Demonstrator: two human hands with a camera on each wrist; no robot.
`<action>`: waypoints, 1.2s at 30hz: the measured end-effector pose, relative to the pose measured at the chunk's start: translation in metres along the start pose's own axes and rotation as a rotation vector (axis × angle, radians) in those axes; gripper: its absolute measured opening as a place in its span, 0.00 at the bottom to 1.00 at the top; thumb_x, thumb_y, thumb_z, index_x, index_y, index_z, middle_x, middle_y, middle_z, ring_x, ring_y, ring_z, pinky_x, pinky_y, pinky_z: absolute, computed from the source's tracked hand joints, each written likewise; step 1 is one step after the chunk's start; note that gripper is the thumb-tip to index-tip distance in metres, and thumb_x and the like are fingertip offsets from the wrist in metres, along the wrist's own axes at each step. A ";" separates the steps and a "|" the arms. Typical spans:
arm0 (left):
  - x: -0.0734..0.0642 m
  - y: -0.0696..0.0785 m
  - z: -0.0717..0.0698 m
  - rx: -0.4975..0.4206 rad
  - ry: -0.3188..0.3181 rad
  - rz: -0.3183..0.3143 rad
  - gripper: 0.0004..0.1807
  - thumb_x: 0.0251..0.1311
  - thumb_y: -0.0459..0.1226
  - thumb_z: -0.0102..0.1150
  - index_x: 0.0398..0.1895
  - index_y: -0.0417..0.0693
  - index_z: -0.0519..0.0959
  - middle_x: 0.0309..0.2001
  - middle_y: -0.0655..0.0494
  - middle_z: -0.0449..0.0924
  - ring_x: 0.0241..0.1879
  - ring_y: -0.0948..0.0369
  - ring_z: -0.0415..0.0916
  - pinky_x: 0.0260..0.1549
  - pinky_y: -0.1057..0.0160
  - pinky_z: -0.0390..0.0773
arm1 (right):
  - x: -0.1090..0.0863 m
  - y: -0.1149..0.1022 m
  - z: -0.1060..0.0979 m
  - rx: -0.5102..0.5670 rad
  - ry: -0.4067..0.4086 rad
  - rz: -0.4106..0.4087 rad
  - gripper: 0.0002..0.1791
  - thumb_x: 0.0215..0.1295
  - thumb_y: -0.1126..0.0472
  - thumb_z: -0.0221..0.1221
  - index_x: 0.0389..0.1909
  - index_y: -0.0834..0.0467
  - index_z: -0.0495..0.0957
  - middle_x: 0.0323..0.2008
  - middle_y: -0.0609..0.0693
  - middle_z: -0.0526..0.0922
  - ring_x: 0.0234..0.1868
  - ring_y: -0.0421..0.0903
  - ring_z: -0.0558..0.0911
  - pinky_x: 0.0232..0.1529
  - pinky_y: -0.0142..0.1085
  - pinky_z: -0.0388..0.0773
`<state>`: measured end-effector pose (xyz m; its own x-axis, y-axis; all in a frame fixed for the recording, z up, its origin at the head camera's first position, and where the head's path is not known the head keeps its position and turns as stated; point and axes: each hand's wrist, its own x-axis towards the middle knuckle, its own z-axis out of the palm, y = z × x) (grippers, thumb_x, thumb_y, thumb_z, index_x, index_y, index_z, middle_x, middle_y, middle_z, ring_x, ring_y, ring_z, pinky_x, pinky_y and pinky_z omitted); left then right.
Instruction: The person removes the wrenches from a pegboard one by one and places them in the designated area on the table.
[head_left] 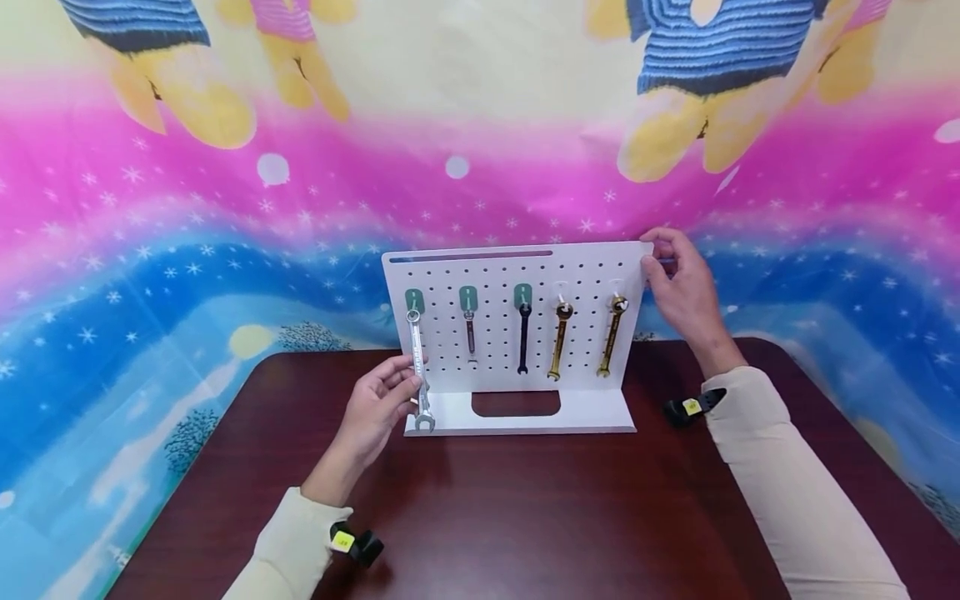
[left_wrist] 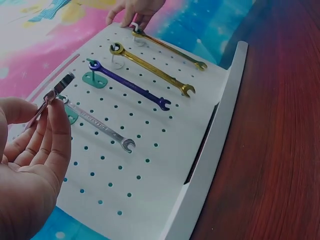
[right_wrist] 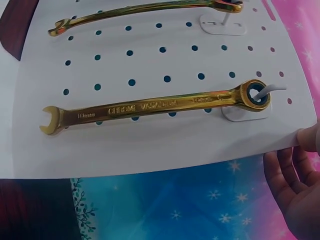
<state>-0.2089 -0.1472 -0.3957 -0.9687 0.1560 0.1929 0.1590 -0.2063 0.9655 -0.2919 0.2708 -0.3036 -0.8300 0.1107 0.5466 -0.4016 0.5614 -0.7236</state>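
My left hand [head_left: 378, 412] pinches a large silver combination wrench [head_left: 419, 362] between thumb and fingers at the pegboard's left side. The wrench's ring end is up at the leftmost hook, its open end down; whether the ring sits on the hook I cannot tell. In the left wrist view this wrench [left_wrist: 62, 84] appears nearly edge-on. My right hand [head_left: 684, 292] grips the upper right corner of the white pegboard [head_left: 600, 255], thumb in front. Hanging alongside are a small silver wrench [head_left: 470, 333], a dark purple-blue wrench [head_left: 523, 342] and two gold wrenches [head_left: 558, 343].
The pegboard's base [head_left: 592, 412], with a cut-out slot, stands on a dark red-brown table [head_left: 540, 508]. Green-backed hooks [head_left: 522, 293] hold wrenches on the left and middle, white-backed hooks on the right. Behind hangs a colourful printed cloth [head_left: 450, 208].
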 end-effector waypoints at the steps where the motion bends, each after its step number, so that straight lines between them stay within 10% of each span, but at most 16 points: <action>1: 0.000 0.001 0.000 -0.004 0.002 -0.002 0.24 0.72 0.27 0.58 0.67 0.24 0.68 0.40 0.50 0.80 0.36 0.60 0.79 0.35 0.63 0.83 | 0.000 -0.001 0.001 -0.001 0.000 0.002 0.19 0.80 0.56 0.53 0.67 0.52 0.71 0.52 0.56 0.76 0.46 0.52 0.77 0.43 0.31 0.77; 24: 0.000 0.012 0.000 -0.113 0.004 0.018 0.14 0.72 0.25 0.53 0.59 0.30 0.73 0.41 0.53 0.82 0.37 0.61 0.78 0.37 0.66 0.83 | 0.000 0.001 0.004 0.005 0.013 0.006 0.18 0.80 0.58 0.53 0.67 0.50 0.72 0.47 0.55 0.74 0.44 0.50 0.77 0.42 0.30 0.77; 36: -0.007 0.005 -0.021 -0.007 0.026 0.003 0.19 0.72 0.28 0.57 0.61 0.24 0.71 0.39 0.49 0.81 0.35 0.59 0.79 0.34 0.64 0.84 | 0.001 0.001 0.005 0.007 0.023 0.007 0.18 0.80 0.58 0.53 0.67 0.51 0.72 0.48 0.56 0.76 0.44 0.51 0.77 0.42 0.29 0.76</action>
<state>-0.2050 -0.1694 -0.3955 -0.9729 0.1300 0.1912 0.1608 -0.2138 0.9636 -0.2950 0.2669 -0.3059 -0.8234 0.1338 0.5514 -0.3989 0.5545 -0.7303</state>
